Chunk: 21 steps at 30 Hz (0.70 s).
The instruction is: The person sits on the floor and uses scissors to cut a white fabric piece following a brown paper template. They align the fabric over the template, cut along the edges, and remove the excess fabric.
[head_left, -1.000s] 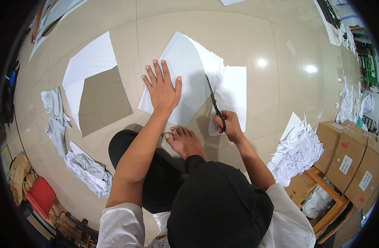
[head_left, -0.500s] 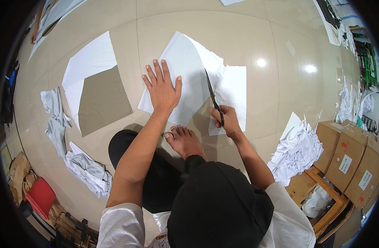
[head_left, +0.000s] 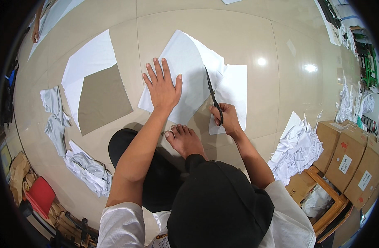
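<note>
My left hand (head_left: 162, 91) lies flat, fingers spread, on a pale grey-white cloth piece (head_left: 183, 51) on the tiled floor. My right hand (head_left: 228, 118) grips long black scissors (head_left: 211, 91), whose blades lie along the curved right edge of that piece, over a white piece (head_left: 235, 82) underneath. The blades look closed or nearly so. My bare foot (head_left: 185, 142) is just below the cloth, between my forearms, with my black-clad knees around it.
Cut white and taupe pieces (head_left: 104, 99) lie at left, above crumpled scraps (head_left: 88, 169). A white scrap heap (head_left: 295, 149) sits beside cardboard boxes (head_left: 342, 157) at right. A red chair (head_left: 38, 194) is lower left. Another person's hand (head_left: 35, 35) is at upper left.
My right hand and the scissors have moved a little forward along the cloth edge, away from me, with the tip farther up. My left hand stays spread in place.
</note>
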Motion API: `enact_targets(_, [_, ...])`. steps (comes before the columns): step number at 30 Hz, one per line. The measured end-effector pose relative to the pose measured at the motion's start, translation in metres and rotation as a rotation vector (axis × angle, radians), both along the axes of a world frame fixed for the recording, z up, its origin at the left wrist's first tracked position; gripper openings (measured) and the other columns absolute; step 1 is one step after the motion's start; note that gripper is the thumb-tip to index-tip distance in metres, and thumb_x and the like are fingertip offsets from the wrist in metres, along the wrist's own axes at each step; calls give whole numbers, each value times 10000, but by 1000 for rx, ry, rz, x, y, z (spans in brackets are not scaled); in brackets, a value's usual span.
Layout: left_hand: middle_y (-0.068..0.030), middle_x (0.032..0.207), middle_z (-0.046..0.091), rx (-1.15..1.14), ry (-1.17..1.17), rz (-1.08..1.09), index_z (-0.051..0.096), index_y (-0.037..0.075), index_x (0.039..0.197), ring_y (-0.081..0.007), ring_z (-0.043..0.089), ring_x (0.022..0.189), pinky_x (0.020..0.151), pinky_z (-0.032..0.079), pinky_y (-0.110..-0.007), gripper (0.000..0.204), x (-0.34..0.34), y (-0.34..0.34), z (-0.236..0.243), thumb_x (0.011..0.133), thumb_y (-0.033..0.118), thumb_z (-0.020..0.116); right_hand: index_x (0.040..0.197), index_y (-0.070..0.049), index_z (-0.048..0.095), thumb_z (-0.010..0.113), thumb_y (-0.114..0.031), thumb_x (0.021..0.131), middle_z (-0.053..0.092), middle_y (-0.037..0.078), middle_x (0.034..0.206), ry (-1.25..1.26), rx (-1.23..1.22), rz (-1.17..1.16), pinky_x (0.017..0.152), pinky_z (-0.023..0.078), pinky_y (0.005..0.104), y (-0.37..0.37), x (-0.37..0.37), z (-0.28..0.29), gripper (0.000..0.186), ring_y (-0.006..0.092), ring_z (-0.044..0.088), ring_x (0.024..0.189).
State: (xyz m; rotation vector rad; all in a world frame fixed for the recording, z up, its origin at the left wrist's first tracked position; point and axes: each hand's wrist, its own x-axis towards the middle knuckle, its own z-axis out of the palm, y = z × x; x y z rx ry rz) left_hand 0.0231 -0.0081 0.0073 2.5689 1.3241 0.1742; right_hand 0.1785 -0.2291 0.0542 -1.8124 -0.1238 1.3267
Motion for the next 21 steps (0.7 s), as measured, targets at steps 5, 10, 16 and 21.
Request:
enact_targets(5, [-286,1869,164,-4,12,-2,228,-4,1796,-539,67,1724,1370,45,-703,870,1,0,0,1158,544,450,791,-31,682,823,-235,928,621,6,615,1,-2,-9,473,405,270,-1,1,0,283,75,535,497])
enact_targets(10, [-288,1868,162,-11,16,-3,226,-5,1796,-542,66,1723,1369,45,-705,872,1,0,0,1156,543,451,800,-27,684,828,-230,931,621,7,617,7,2,-8,472,401,272,-1,0,1,282,77,531,491])
enact_targets(16, [-291,1867,167,-4,18,-3,230,-7,1795,-546,69,1721,1366,50,-711,873,-1,0,0,1154,540,459,808,-34,681,854,-310,932,607,1,616,-5,2,-5,474,394,270,11,4,6,349,82,531,492])
enact_targets(21, [-296,1863,174,1,1,-6,236,-11,1792,-549,78,1719,1365,56,-714,874,1,0,1,1151,534,471,814,-35,672,867,-350,932,598,-4,616,-20,7,-3,470,387,272,19,10,0,389,80,528,492])
